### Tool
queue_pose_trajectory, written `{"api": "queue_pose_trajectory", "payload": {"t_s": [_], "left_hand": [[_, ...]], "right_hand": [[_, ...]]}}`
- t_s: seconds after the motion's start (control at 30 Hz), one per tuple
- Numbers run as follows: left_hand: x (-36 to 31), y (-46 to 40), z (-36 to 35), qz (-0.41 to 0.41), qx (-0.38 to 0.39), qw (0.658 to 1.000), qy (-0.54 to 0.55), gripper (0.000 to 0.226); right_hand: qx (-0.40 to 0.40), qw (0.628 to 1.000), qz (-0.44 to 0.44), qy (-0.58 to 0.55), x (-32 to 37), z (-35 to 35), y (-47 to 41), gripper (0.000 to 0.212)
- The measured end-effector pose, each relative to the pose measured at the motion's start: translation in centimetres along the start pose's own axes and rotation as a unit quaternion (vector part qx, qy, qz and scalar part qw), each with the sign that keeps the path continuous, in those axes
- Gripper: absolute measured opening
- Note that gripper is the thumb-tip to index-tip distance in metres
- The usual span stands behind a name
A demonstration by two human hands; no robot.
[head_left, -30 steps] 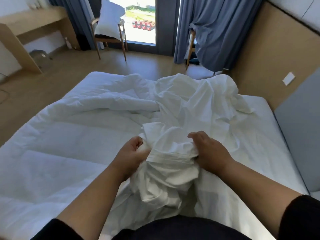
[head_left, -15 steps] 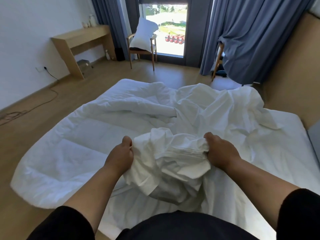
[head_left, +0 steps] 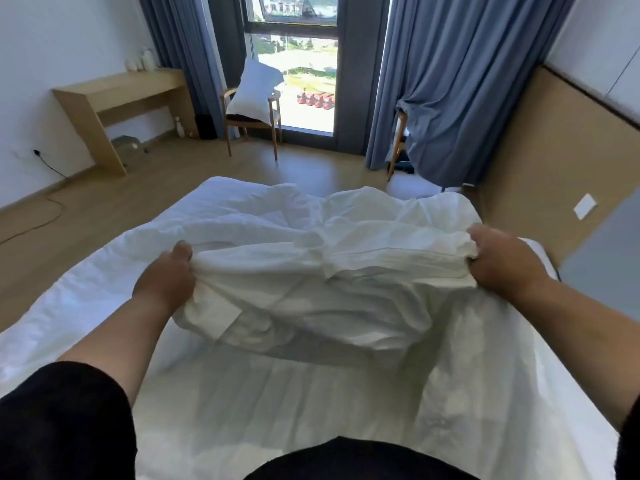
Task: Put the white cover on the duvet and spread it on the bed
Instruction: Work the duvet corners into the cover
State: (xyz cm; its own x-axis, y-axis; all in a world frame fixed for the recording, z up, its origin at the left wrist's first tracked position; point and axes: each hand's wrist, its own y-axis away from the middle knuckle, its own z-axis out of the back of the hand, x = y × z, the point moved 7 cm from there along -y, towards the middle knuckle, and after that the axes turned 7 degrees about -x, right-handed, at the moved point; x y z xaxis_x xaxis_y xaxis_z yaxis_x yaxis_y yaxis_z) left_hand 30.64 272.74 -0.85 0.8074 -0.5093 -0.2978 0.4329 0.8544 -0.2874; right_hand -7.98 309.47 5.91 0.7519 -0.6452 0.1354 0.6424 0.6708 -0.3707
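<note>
Hands (head_left: 166, 282) spread white cover (head_left: 329, 292) wider, seemingly

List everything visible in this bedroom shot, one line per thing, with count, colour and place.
cover: one, white, bunched and lifted over the bed
duvet: one, white, spread on the bed at left
bed: one, white, centre
chair: one, wooden, at the window
pillow: one, white, on that chair
curtains: blue, flanking the window
desk: one, light wood, left wall
left hand: grips the cover's left side
right hand: grips its right side
</note>
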Motion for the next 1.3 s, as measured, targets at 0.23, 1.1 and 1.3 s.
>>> {"api": "queue_pose_trajectory", "payload": {"t_s": [0.23, 1.1, 1.3], "left_hand": [[-8.5, 6.6, -6.7, -0.062, 0.088, 0.959, 0.261, 0.075], [4.0, -4.9, -0.7, -0.159, -0.042, 0.975, -0.150, 0.022], [3.2, -4.0, -6.2, -0.035, 0.091, 0.990, -0.098, 0.029]], "right_hand": [[0.101, 0.993, -0.056, 0.000, -1.3, -6.4, 1.0, 0.013], [0.086, 0.995, -0.005, -0.060, 0.9, -3.9, 1.2, 0.038], [0.187, 0.981, -0.007, -0.054, 2.2, -7.7, 2.4, 0.036]]}}
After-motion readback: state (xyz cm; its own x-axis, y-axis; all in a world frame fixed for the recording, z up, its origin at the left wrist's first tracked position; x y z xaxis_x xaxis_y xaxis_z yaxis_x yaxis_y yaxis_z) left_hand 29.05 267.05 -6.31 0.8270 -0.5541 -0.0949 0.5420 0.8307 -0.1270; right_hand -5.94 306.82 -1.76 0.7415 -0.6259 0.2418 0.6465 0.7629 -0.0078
